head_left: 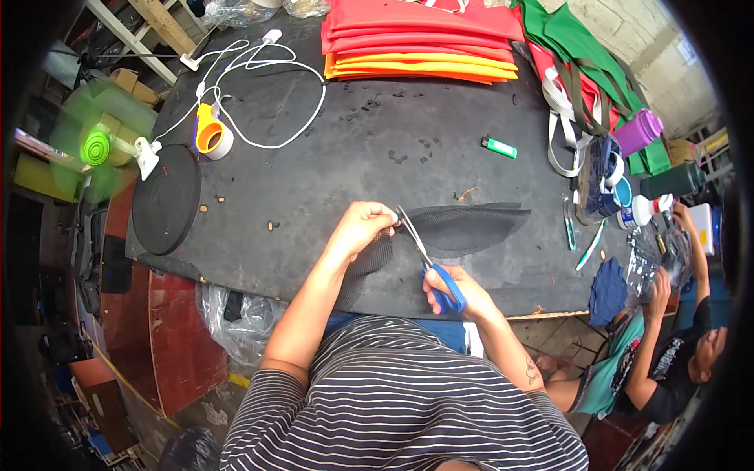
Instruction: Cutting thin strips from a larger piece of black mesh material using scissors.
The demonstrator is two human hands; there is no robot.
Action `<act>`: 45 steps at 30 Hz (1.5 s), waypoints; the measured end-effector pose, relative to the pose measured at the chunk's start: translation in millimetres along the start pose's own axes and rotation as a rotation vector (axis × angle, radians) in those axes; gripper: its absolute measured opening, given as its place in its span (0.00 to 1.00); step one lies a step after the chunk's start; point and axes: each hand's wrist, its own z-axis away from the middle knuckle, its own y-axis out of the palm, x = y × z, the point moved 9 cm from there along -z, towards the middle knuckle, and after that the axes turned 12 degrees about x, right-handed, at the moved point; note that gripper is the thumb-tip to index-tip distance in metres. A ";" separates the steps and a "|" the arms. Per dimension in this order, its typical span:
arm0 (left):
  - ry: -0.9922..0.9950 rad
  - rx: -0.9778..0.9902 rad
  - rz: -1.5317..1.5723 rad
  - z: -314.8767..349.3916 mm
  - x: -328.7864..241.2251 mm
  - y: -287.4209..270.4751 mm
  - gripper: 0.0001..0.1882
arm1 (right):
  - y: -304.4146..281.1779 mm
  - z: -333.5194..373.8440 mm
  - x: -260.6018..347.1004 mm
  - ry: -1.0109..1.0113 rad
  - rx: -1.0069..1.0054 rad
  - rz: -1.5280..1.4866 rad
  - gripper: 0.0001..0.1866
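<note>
My left hand [367, 228] is closed in a pinch on a piece of black mesh fabric [369, 271], which hangs down toward the table's front edge. My right hand [455, 291] grips blue-handled scissors [419, 246], fingers in the loops. The blades point away from me and up to the left, their tips right beside my left fingertips at the mesh; whether they touch it I cannot tell. Another stretch of black mesh [467, 230] lies flat on the dark table [314, 184] to the right of the blades. My left fingers hide the pinched edge.
Red and orange folded fabric [420, 43] is stacked at the back. A green lighter [499, 147], a tape dispenser [210, 135], a white cable [271, 145] and a round black disc [166, 198] lie around. At right, another person's hands [660, 286] are beside clear plastic [648, 251]. A fan [96, 147] stands left.
</note>
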 end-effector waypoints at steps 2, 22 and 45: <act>0.002 0.002 0.006 0.4 -1.9 1.7 0.07 | -0.3 -1.9 0.3 -0.005 -0.010 0.008 0.19; 0.019 0.047 0.051 2.0 -3.8 4.1 0.06 | 0.5 -0.2 6.2 -0.054 -0.102 0.064 0.17; 0.151 -0.031 -0.033 7.4 -11.1 4.2 0.07 | 5.5 0.1 15.0 -0.019 -0.199 0.286 0.15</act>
